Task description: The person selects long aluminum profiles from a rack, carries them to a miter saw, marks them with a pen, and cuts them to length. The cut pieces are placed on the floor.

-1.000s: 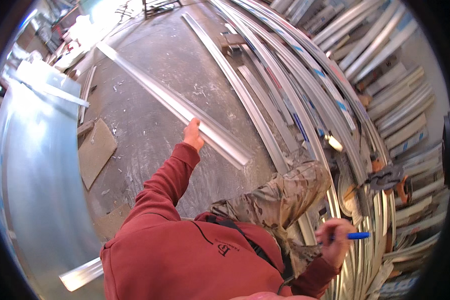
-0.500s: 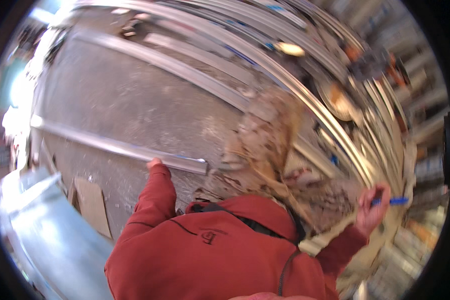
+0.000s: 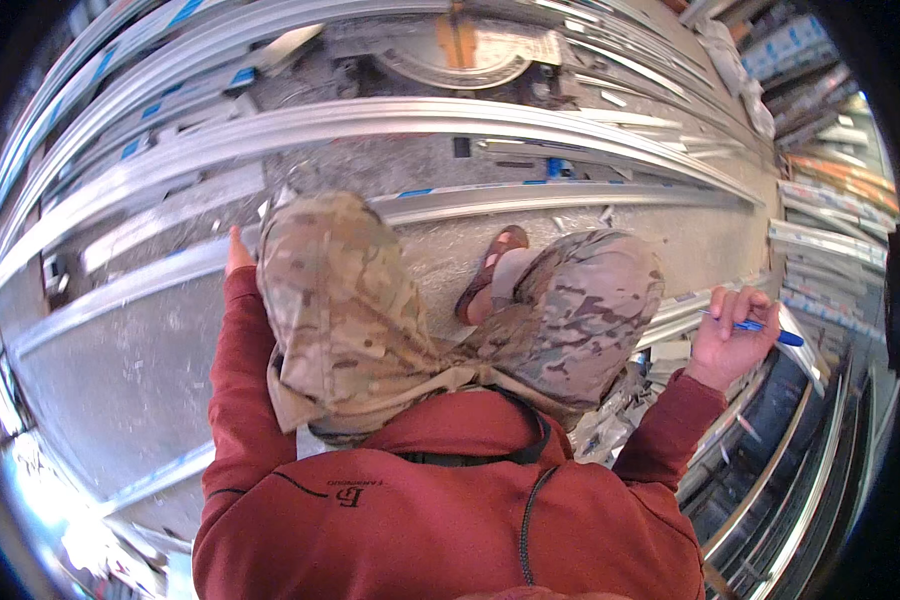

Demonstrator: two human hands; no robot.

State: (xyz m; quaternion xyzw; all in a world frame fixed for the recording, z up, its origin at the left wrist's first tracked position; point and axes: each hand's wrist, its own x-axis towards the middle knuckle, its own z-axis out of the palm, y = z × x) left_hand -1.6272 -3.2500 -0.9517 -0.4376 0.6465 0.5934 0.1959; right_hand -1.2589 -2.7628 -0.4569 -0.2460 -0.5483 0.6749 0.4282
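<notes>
Long aluminium profile [image 3: 150, 275] — on the floor, long axis running left-right ahead of the knees; left hand [image 3: 238, 252] rests on it, grip hidden — right hand [image 3: 732, 335], well apart, closed around a blue pen [image 3: 770, 330].

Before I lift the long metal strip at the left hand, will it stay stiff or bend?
The strip looks very long and thin, so lifted at one end it would likely sag. Its folded profile probably resists twisting. Smooth bright metal may slip.
</notes>
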